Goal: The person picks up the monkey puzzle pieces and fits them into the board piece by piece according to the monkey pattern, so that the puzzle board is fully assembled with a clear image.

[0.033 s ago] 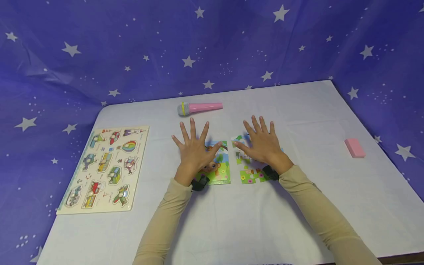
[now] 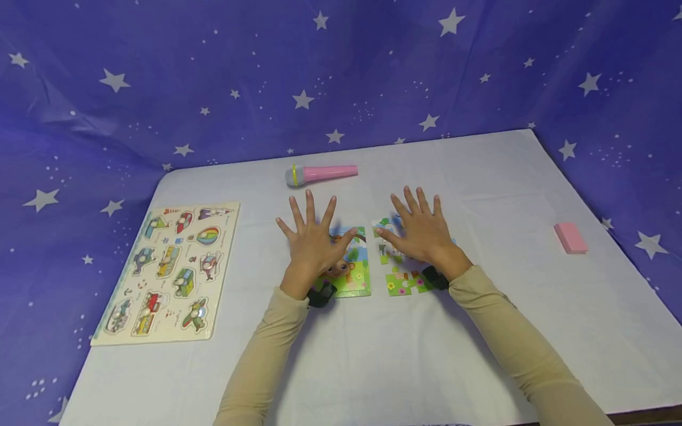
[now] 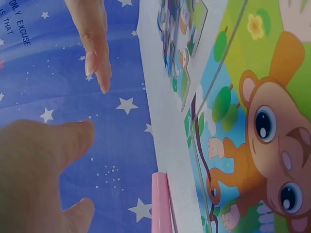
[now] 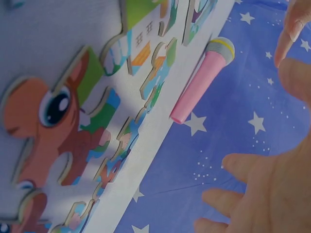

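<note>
My left hand (image 2: 314, 245) is held with fingers spread over a monkey picture board (image 2: 360, 269), covering part of it. The left wrist view shows the monkey (image 3: 272, 128) large, with the hand apart from the board. To the right, my right hand (image 2: 423, 234) spreads its fingers above loose jigsaw pieces (image 2: 398, 285) and hides several of them. In the right wrist view, some pieces (image 4: 53, 111) carry parts of a brown animal with big eyes; that hand does not touch them. Neither hand holds anything.
A pink toy microphone (image 2: 330, 172) with a grey head lies beyond the hands. At the left lies a peg puzzle board (image 2: 165, 272) with vehicle pictures. A pink block (image 2: 570, 238) sits at the right side of the white-covered table (image 2: 383, 367). Behind hangs a starry blue cloth (image 2: 362, 65).
</note>
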Demonstrator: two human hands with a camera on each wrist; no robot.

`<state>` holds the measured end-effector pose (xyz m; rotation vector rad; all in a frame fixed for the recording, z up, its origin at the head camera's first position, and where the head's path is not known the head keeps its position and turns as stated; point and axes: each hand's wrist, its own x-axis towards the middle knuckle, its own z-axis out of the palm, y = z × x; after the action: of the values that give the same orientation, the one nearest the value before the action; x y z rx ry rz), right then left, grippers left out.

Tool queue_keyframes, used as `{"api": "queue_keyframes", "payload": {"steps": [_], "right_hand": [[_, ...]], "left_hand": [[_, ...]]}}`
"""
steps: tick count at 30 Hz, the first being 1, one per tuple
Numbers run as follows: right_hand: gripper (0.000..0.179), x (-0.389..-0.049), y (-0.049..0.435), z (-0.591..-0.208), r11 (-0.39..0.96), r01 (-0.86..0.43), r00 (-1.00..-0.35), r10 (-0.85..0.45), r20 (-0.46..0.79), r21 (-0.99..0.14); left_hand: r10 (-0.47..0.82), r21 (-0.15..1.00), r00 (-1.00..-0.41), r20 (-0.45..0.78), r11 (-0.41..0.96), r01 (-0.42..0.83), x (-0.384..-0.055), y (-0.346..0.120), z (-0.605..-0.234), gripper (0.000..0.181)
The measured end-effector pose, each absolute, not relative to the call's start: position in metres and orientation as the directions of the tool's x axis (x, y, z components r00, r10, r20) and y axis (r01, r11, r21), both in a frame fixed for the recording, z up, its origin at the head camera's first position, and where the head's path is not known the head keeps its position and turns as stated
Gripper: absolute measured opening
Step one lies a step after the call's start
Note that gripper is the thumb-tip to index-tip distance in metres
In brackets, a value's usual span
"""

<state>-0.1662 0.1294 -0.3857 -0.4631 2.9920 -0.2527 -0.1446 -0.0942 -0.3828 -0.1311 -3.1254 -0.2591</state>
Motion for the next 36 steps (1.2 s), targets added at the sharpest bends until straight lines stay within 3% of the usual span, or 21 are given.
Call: {"api": "queue_keyframes", "payload": {"steps": [9, 14, 18, 25, 29, 36], "right_hand": [[0.082, -0.167, 0.128, -0.382, 0.929, -0.305, -0.945, -0.322, -0.051, -0.210], [0.069, -0.173, 0.127, -0.389, 0.875, -0.364, -0.921, -0.389, -0.013, -0.318], [0.059, -0.181, 0.126, -0.397, 0.829, -0.383, -0.898, -0.438, -0.048, -0.408], [0.058, -0.195, 0.122, -0.402, 0.856, -0.363, -0.896, -0.429, -0.115, -0.369], [0.057, -0.203, 0.119, -0.398, 0.853, -0.358, -0.879, -0.445, -0.172, -0.379], [0.051, -0.213, 0.114, -0.391, 0.867, -0.313, -0.857, -0.434, -0.279, -0.387]], "left_hand": [[0.136, 0.205, -0.989, 0.058, 0.968, 0.145, -0.141, -0.098, -0.382, 0.077], [0.255, 0.361, -0.962, 0.100, 0.891, 0.274, -0.131, -0.109, -0.383, 0.067], [0.270, 0.496, -0.960, 0.072, 0.826, 0.269, -0.117, -0.130, -0.390, 0.061], [0.174, 0.590, -0.984, -0.023, 0.798, 0.127, -0.089, -0.166, -0.425, 0.090], [0.187, 0.634, -0.981, -0.048, 0.765, 0.115, -0.077, -0.172, -0.441, 0.104], [0.183, 0.617, -0.983, -0.034, 0.777, 0.123, -0.072, -0.172, -0.445, 0.117]]}}
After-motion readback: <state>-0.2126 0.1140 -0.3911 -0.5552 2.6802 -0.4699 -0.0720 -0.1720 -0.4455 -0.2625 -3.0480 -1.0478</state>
